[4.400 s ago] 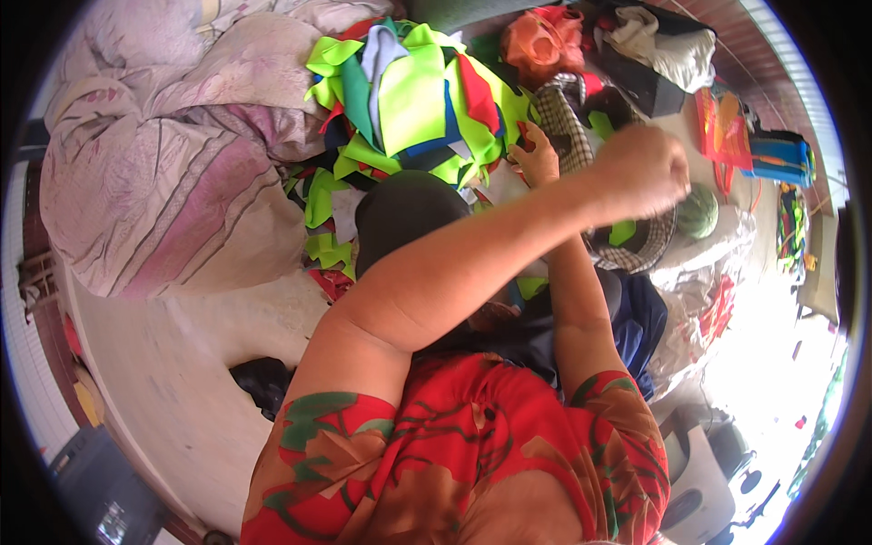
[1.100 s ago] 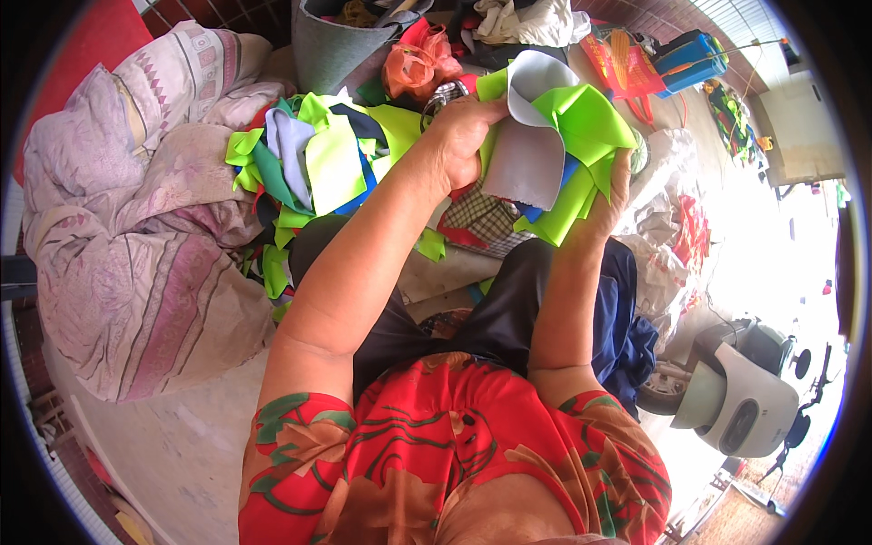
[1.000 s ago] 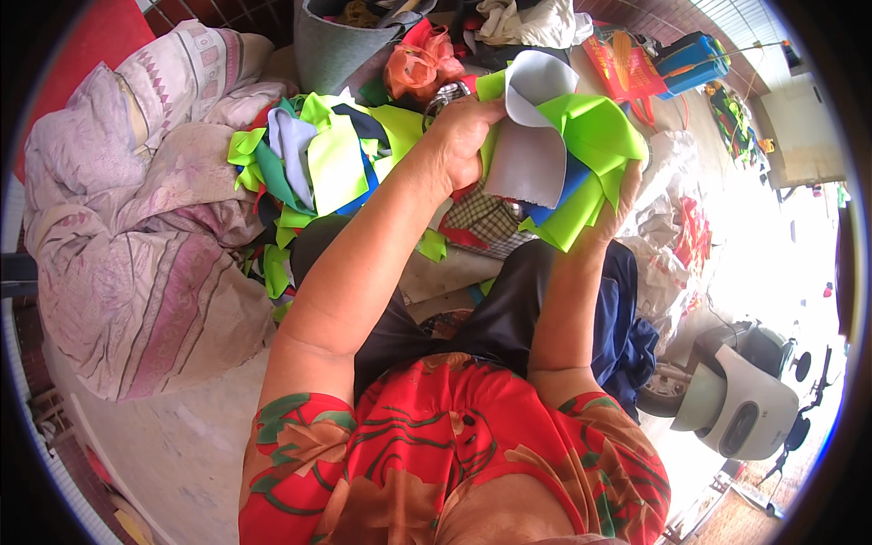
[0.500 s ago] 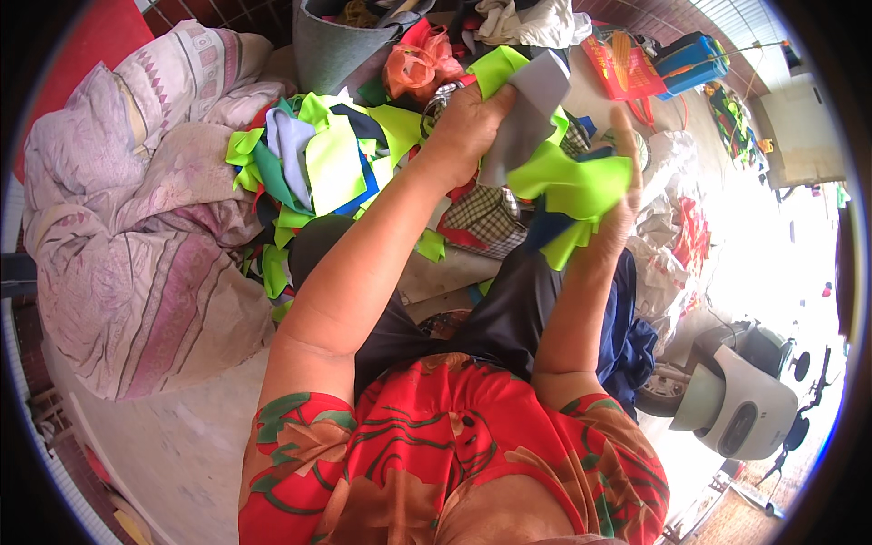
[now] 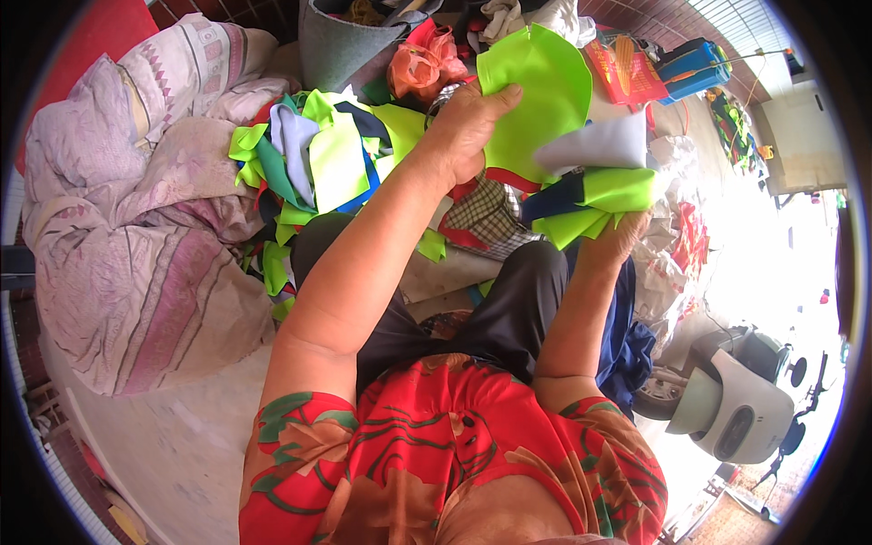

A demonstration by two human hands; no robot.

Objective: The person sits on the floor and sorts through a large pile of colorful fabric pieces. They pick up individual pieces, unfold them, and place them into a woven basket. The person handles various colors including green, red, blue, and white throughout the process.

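Note:
My left hand (image 5: pixel 465 132) pinches a large lime-green fabric piece (image 5: pixel 540 91) between thumb and fingers, held up in front of me. A strip of red cloth shows along its lower edge. To the right, my right hand (image 5: pixel 619 234) is closed round a bunch of fabric scraps: lime-green pieces (image 5: pixel 618 191), a dark blue piece (image 5: pixel 556 198) and a light grey piece (image 5: pixel 604 143) on top. The scraps cover most of that hand's fingers. Beyond my left forearm lies a heap of lime, blue, green and grey scraps (image 5: pixel 336 168). Checked cloth (image 5: pixel 481 213) lies below the held pieces.
A big bundle in patterned pinkish cloth (image 5: pixel 145 245) fills the left side. At the back stand a grey bucket-like container (image 5: pixel 350 45) and a red plastic bag (image 5: pixel 425 65). A red bag (image 5: pixel 627 73) and blue container (image 5: pixel 695 70) are back right; a grey-white scooter (image 5: pixel 740 409) stands right.
A large lime-green piece now spreads from my left hand. The grey piece has passed from there to the bunch in my right hand, which has moved slightly right and closed.

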